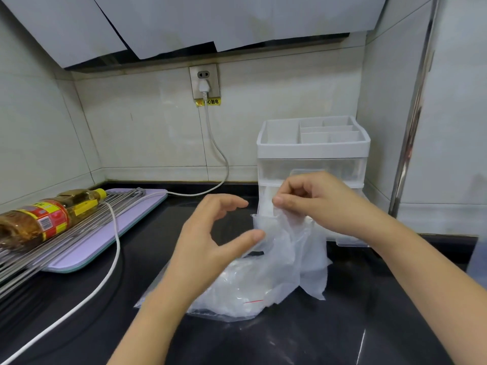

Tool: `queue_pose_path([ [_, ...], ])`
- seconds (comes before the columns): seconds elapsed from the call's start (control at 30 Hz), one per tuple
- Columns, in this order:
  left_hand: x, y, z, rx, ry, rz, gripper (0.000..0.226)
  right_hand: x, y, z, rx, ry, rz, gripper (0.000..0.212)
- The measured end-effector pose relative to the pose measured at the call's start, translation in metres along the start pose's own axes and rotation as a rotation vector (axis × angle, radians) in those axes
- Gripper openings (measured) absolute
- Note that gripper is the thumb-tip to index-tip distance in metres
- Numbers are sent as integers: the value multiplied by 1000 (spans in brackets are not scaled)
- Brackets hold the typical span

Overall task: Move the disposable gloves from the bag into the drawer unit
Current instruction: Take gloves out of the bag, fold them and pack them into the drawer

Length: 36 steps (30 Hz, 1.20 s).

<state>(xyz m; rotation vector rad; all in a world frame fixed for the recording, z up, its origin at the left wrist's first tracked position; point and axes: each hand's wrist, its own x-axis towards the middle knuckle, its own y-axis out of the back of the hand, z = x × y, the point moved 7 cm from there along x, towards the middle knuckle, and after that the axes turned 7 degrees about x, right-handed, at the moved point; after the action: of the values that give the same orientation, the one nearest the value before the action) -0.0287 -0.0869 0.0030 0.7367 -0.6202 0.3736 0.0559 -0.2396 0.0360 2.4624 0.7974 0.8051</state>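
Gloves (287, 248) hang from my right hand (316, 204), pinched at their top between thumb and fingertips, long axis near vertical, their tails trailing onto the bag (229, 293) at mid-counter (382, 325). My left hand (210, 233) is spread, thumb against the film. The drawer unit (313, 151) stands just behind my right hand, at the back right; its lower drawer (350, 242) appears pulled out, so I judge the path short and unobstructed.
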Motion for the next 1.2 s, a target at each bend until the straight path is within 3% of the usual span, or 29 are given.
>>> queue_pose_path([
  [0.07,-3,-15,19,94,-115,5,50,1,-1,3,22,-9,6,19],
  [0.17,1,-36,15,-18,30,-17,55,2,-2,4,9,-4,-16,19],
  [0.33,16,-51,8,-119,163,-94,12,0,-2,-2,74,37,-94,19],
  [0.47,22,-58,16,28,76,-153,14,-1,12,-6,72,61,-30,19],
  [0.53,23,-64,13,131,73,-202,22,0,23,-9,77,92,67,19],
  [0.7,7,-90,-7,335,131,-413,38,-5,68,-11,151,158,500,23],
  [0.83,4,-87,-11,263,142,-486,24,-16,95,-1,190,149,738,22],
  [0.97,26,-58,5,-48,203,-340,69,-22,104,-2,118,149,836,19],
  [1.07,45,-53,25,-162,194,-231,86,-21,103,-6,112,139,806,20],
  [1.2,66,-74,49,-194,170,-350,90,-18,94,-17,261,149,611,22],
])
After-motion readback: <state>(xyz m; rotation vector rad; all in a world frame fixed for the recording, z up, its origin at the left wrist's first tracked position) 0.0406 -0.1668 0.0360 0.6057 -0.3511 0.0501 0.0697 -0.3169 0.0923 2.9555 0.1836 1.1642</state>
